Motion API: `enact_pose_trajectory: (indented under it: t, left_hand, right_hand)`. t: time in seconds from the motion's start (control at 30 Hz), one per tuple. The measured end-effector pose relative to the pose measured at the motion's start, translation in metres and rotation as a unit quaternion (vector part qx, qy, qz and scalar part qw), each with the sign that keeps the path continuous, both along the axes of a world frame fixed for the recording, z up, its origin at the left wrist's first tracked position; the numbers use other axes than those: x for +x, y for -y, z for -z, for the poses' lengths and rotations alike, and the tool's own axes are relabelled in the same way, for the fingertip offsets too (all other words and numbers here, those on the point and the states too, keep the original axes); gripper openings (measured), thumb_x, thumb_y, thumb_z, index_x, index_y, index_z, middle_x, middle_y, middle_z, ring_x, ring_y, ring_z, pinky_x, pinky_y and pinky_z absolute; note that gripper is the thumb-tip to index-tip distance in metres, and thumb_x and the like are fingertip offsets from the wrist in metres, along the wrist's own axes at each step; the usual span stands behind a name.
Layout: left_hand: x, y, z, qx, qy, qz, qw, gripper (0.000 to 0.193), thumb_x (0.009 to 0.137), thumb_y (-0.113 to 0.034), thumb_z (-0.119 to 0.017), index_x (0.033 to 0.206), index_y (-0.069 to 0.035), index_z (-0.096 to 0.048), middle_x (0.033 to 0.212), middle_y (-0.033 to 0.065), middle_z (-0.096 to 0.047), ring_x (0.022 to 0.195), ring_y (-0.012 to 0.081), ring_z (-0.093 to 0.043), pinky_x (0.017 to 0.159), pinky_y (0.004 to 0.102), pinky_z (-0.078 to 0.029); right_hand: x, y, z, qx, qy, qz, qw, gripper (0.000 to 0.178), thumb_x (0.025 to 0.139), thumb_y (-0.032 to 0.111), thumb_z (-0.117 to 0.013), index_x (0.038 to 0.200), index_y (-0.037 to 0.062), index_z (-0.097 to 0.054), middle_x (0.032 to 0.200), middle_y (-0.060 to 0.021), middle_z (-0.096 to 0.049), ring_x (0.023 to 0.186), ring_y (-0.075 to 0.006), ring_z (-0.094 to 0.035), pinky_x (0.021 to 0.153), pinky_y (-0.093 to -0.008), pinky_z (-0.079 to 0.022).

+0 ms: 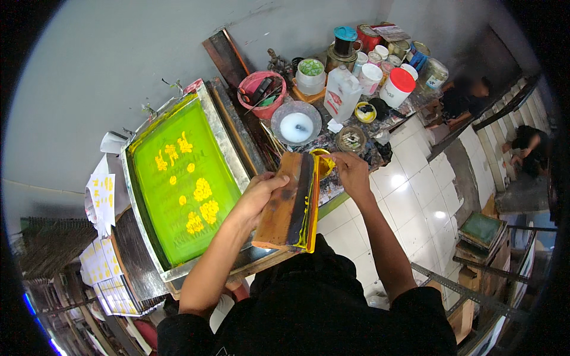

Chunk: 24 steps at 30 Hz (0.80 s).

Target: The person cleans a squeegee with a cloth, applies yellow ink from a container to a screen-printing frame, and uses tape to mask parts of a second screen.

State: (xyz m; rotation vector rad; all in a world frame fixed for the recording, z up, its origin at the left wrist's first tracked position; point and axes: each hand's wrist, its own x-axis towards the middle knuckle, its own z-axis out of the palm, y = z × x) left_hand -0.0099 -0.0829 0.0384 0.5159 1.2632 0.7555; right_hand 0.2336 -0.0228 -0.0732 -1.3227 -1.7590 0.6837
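My left hand [259, 196] grips a wide wooden squeegee [276, 204], tilted above my lap. Yellow ink coats its dark blade along the right side. Just past the squeegee's far right corner sits a small tub of yellow ink [325, 168], partly hidden behind it. My right hand [351, 173] is closed, its fingertips pinched at the tub's rim; whether they grip the rim or a thin tool does not show. Left of my hands lies a green printing screen [157, 202] in a metal frame, with yellow flower and lettering shapes on its mesh.
On the ink-stained bench stand a pink bucket of tools [261, 113], a bowl of white liquid [297, 126], a translucent jug [342, 94] and a red-lidded tub [398, 88]. Printed sheets [102, 199] hang left of the screen. Two people are at the far right, near stairs [510, 113].
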Motion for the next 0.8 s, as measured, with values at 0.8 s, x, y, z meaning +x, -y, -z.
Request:
enact_pose_trajectory:
  t: [0.8]
  left_hand:
    - [-0.003,0.001,0.01,0.007,-0.057,0.049,0.997,0.034,0.092,-0.022,-0.065,0.115,0.003,-0.062,0.098,0.0086,-0.07,0.079,0.016,-0.066,0.062,0.0291,-0.05]
  right_hand:
    - [0.039,-0.042,-0.044,-0.126,0.119,-0.015,0.985,0.021,0.082,0.017,-0.072,0.089,-0.0029,-0.072,0.081,-0.0183,-0.072,0.071,-0.0277,-0.071,0.066,-0.0382,-0.056]
